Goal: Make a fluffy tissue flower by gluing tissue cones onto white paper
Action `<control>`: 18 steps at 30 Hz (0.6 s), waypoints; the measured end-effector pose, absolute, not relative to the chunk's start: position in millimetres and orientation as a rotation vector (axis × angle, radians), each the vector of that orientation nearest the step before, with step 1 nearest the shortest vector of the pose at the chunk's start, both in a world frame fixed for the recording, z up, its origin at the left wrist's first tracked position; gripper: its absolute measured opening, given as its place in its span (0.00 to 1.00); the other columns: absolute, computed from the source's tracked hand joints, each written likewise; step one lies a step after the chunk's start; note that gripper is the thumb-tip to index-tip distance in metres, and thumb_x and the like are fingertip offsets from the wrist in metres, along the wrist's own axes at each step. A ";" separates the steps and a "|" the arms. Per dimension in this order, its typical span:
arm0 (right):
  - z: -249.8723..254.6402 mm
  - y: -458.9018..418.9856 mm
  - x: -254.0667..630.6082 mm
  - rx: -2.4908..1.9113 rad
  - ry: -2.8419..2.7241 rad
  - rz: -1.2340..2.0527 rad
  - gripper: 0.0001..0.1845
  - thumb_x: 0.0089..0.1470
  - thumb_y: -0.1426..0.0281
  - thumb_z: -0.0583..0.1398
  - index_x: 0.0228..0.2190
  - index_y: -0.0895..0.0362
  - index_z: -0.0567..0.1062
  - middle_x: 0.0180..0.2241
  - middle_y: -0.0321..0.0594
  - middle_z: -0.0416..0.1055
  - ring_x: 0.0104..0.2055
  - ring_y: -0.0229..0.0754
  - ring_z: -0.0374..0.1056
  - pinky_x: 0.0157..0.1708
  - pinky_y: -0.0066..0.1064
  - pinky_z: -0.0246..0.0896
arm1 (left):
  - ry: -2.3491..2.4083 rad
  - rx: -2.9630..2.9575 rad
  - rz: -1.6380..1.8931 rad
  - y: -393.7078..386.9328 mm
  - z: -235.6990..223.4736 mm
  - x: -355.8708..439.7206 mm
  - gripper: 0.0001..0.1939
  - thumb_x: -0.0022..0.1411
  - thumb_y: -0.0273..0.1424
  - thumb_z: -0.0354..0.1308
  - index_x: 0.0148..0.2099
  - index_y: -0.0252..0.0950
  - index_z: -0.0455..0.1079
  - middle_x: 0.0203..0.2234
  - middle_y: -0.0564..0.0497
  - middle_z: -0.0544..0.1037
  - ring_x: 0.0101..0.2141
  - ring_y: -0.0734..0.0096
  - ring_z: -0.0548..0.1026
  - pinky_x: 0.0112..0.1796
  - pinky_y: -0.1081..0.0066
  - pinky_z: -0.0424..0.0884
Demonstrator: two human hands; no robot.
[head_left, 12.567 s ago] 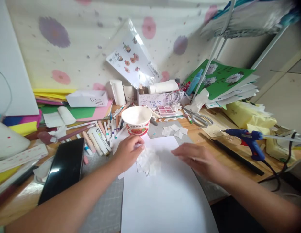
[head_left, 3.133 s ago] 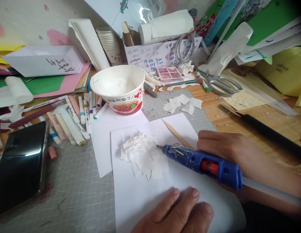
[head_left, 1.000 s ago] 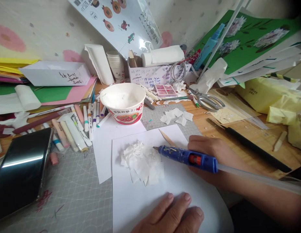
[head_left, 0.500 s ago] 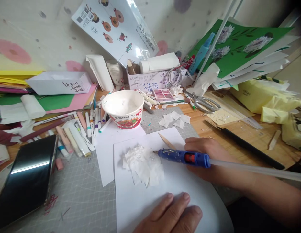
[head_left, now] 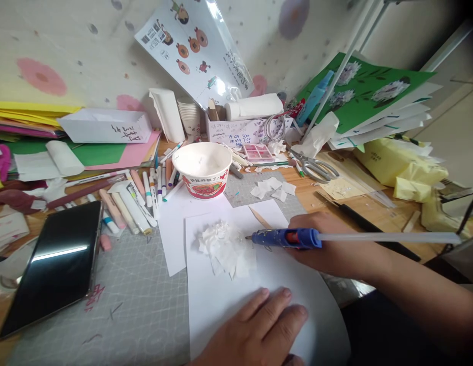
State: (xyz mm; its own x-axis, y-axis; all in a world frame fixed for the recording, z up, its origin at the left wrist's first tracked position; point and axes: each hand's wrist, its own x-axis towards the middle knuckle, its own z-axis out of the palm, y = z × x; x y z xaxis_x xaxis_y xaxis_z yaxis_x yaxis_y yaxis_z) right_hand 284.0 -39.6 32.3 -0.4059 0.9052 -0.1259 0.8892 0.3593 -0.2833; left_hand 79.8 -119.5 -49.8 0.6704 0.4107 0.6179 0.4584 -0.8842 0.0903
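My right hand [head_left: 316, 244] is closed round a blue hot glue gun [head_left: 286, 237] with a long clear glue stick out of its back end. The gun's nozzle points left, at the edge of a cluster of crumpled white paper pieces [head_left: 227, 249]. That cluster lies on a white sheet of paper [head_left: 217, 315]. Flat on the lower part of the sheet rests my left hand [head_left: 255, 330], its fingers outstretched and holding nothing. A pointed wooden stick [head_left: 260, 217] lies on the sheet just beyond the glue gun.
Beyond the sheet stands a white paper bowl [head_left: 202, 170], with loose paper scraps [head_left: 272, 188] on the grey cutting mat [head_left: 129, 295] to its right. Scissors [head_left: 315, 165] lie farther right. A dark tablet or phone [head_left: 57, 264] and several markers [head_left: 133, 203] are at left.
The camera view has shifted, so most things sit a little differently in the picture. The glue gun remains by the paper cluster, its glue stick now appearing nearly level. My left hand stays on the sheet.
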 end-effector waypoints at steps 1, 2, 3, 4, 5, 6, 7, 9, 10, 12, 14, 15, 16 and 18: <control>40.1 -37.6 280.3 -1.738 -2.561 0.505 0.08 0.48 0.73 0.58 0.20 0.56 0.69 0.20 0.36 0.69 0.22 0.35 0.60 0.24 0.28 0.51 | -0.735 -2.816 -1.027 -119.9 -49.8 79.9 0.16 0.73 0.37 0.49 0.52 0.35 0.72 0.47 0.62 0.80 0.53 0.77 0.71 0.56 0.76 0.67; 48.8 -35.4 275.3 -1.785 -2.587 0.547 0.08 0.48 0.73 0.58 0.20 0.56 0.70 0.19 0.36 0.68 0.22 0.35 0.60 0.23 0.28 0.50 | -0.735 -2.829 -1.032 -120.4 -49.8 79.5 0.16 0.72 0.37 0.51 0.52 0.34 0.72 0.47 0.61 0.80 0.53 0.77 0.72 0.56 0.76 0.68; 57.9 -32.7 269.3 -1.814 -2.613 0.577 0.08 0.48 0.73 0.57 0.20 0.56 0.71 0.19 0.36 0.68 0.22 0.35 0.60 0.23 0.27 0.50 | -0.728 -2.843 -1.030 -121.0 -50.0 78.7 0.16 0.71 0.37 0.51 0.53 0.34 0.72 0.47 0.60 0.80 0.53 0.76 0.72 0.56 0.74 0.68; 66.6 -29.8 263.0 -1.820 -2.641 0.605 0.08 0.47 0.75 0.57 0.20 0.56 0.73 0.19 0.35 0.68 0.22 0.35 0.60 0.23 0.27 0.50 | -0.711 -2.855 -1.025 -121.7 -50.3 77.7 0.14 0.71 0.36 0.52 0.52 0.35 0.72 0.48 0.59 0.79 0.53 0.74 0.72 0.55 0.73 0.69; 74.5 -26.6 256.9 -1.798 -2.681 0.637 0.09 0.46 0.77 0.57 0.20 0.55 0.74 0.19 0.34 0.68 0.23 0.35 0.61 0.23 0.27 0.51 | -0.688 -2.869 -1.012 -122.3 -50.7 76.6 0.12 0.70 0.35 0.53 0.50 0.37 0.73 0.49 0.58 0.79 0.54 0.72 0.73 0.55 0.70 0.70; 81.0 -23.3 251.9 -1.779 -2.709 0.654 0.10 0.43 0.78 0.57 0.21 0.55 0.76 0.20 0.34 0.69 0.24 0.36 0.62 0.24 0.26 0.52 | -0.658 -2.889 -0.991 -122.9 -51.3 75.5 0.10 0.69 0.35 0.54 0.46 0.40 0.74 0.51 0.58 0.78 0.54 0.69 0.73 0.54 0.67 0.71; 85.8 -20.1 248.9 -1.778 -2.730 0.669 0.11 0.41 0.79 0.58 0.23 0.54 0.77 0.21 0.33 0.70 0.25 0.37 0.64 0.25 0.26 0.54 | -0.622 -2.909 -0.968 -123.4 -52.2 74.7 0.08 0.68 0.35 0.55 0.42 0.41 0.75 0.53 0.57 0.77 0.55 0.66 0.73 0.54 0.64 0.72; 90.4 -14.4 251.9 -1.803 -2.706 0.682 0.14 0.37 0.80 0.60 0.25 0.52 0.80 0.22 0.32 0.72 0.27 0.39 0.66 0.26 0.27 0.56 | -0.556 -2.938 -0.935 -124.0 -54.6 74.0 0.08 0.67 0.34 0.57 0.35 0.40 0.74 0.55 0.54 0.75 0.55 0.60 0.72 0.53 0.60 0.73; 90.5 -12.5 258.8 -1.807 -2.665 0.712 0.15 0.36 0.80 0.61 0.27 0.51 0.80 0.23 0.31 0.72 0.28 0.39 0.67 0.27 0.27 0.57 | -0.534 -2.940 -0.930 -124.0 -56.1 74.1 0.08 0.66 0.34 0.58 0.33 0.40 0.73 0.55 0.53 0.75 0.56 0.59 0.72 0.53 0.59 0.73; 88.1 -11.9 283.8 -1.782 -2.465 0.831 0.14 0.36 0.78 0.63 0.28 0.50 0.81 0.23 0.29 0.72 0.28 0.38 0.67 0.27 0.27 0.58 | -0.512 -2.905 -0.946 -123.2 -60.0 74.8 0.07 0.65 0.34 0.59 0.34 0.39 0.73 0.54 0.51 0.75 0.56 0.59 0.72 0.54 0.60 0.72; 84.6 -16.9 319.8 -1.843 -1.998 0.966 0.08 0.36 0.74 0.68 0.25 0.53 0.79 0.22 0.30 0.72 0.27 0.37 0.66 0.28 0.27 0.60 | -0.524 -2.828 -1.005 -121.1 -64.3 75.2 0.06 0.66 0.33 0.58 0.36 0.39 0.73 0.52 0.52 0.77 0.55 0.62 0.73 0.54 0.62 0.71; 82.6 -21.5 339.5 -1.903 -1.881 0.942 0.08 0.39 0.70 0.68 0.26 0.54 0.78 0.23 0.30 0.72 0.26 0.36 0.66 0.27 0.27 0.61 | -0.546 -2.785 -1.047 -119.3 -66.4 74.8 0.06 0.67 0.33 0.56 0.38 0.40 0.73 0.51 0.53 0.77 0.54 0.65 0.74 0.54 0.65 0.71; 80.1 -27.2 359.1 -1.963 -1.788 0.887 0.08 0.42 0.67 0.68 0.28 0.56 0.78 0.24 0.32 0.72 0.24 0.36 0.64 0.24 0.27 0.60 | -0.568 -2.736 -1.100 -117.2 -68.3 74.0 0.07 0.68 0.33 0.55 0.39 0.40 0.73 0.50 0.53 0.78 0.53 0.66 0.75 0.54 0.67 0.72; 72.4 -39.3 394.0 -2.048 -1.563 0.736 0.10 0.52 0.65 0.64 0.36 0.57 0.76 0.26 0.33 0.72 0.23 0.34 0.63 0.22 0.27 0.60 | -0.505 -2.729 -1.006 -112.0 -71.4 71.2 0.08 0.69 0.33 0.53 0.45 0.42 0.73 0.52 0.54 0.77 0.53 0.69 0.75 0.52 0.73 0.73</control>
State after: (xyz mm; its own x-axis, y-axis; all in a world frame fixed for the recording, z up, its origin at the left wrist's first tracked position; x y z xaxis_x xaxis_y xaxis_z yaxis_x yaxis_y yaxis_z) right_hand 394.0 -39.3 72.4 0.2122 0.9675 -0.1378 0.7227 -0.2503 -0.6443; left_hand 71.2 -112.0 -71.4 0.7117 0.2494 0.6567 0.3776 -0.9241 -0.0582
